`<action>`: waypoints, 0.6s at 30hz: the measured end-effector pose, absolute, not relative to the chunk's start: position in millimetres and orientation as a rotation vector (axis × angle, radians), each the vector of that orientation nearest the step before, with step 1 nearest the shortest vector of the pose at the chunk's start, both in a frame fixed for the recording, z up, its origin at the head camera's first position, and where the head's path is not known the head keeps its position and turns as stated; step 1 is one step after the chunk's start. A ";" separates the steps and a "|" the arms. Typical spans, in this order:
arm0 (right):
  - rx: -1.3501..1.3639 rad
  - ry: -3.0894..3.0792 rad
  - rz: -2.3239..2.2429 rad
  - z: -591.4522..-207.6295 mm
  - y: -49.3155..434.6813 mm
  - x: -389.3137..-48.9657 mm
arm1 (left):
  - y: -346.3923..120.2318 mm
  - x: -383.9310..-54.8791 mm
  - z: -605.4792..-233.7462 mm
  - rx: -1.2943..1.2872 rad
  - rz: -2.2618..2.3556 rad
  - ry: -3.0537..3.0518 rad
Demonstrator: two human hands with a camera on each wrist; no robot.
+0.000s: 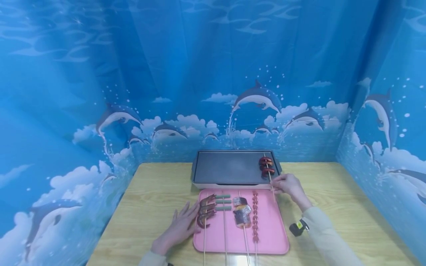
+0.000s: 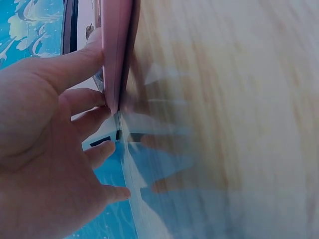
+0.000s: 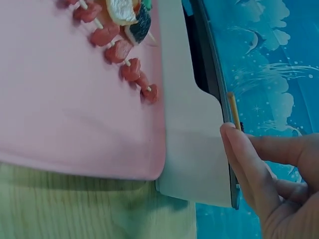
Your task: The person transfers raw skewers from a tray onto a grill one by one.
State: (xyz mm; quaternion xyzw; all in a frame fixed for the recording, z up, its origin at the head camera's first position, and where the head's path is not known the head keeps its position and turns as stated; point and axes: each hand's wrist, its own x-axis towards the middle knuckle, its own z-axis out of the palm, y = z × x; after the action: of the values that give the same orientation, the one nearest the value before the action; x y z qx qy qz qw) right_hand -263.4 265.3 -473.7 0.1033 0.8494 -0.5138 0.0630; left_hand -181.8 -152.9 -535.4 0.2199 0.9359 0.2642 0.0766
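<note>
No legible text, labels, brands, numbers or signs in any view

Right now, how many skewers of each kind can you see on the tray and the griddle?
Shrimp skewer: 1
Green-piece skewer: 1
Silvery-chunk skewer: 1
Small-red-piece skewer: 1
Dark-red-piece skewer: 1
Total: 5, four on the pink tray, one on the griddle

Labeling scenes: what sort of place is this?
Probably a staged tabletop cooking setup: a flat griddle, a pink tray bearing food skewers, and a dolphin-print backdrop around them.
</note>
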 end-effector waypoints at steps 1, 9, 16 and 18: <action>0.309 2.591 -1.539 -474.2 265.7 -263.7 | -152.7 -181.7 -535.3 0.657 0.789 2.803; 0.248 2.751 -1.374 -476.7 267.0 -262.9 | -151.8 -181.6 -536.2 0.635 0.784 2.798; 0.200 2.896 -1.302 -466.5 268.9 -252.9 | -151.1 -181.9 -535.7 0.624 0.794 2.802; 0.176 2.924 -1.366 -463.7 270.5 -249.8 | -151.0 -181.5 -535.6 0.619 0.793 2.801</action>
State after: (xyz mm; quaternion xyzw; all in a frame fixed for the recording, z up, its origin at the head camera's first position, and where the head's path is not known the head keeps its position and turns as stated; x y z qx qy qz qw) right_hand -249.8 270.5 -463.7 0.0544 0.9038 -0.4221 -0.0452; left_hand -181.5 -151.0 -535.6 0.2072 0.9379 0.2656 0.0826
